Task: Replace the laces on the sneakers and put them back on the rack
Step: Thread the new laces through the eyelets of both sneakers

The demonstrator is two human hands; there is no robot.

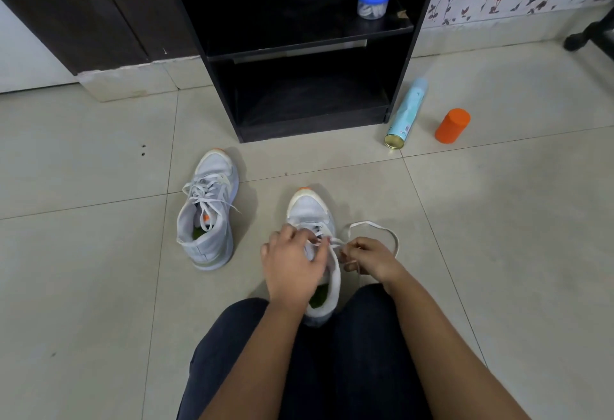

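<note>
Tiled floor [99, 286] w/ black rack [309, 54], two sneakers.

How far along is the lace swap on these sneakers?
The far sneaker sits threaded, ends loose; new or old lace, unclear. In hand: the left hand grips the near sneaker while the right hand pinches its lace. Still to do: finishing, then both onto the rack.
</note>
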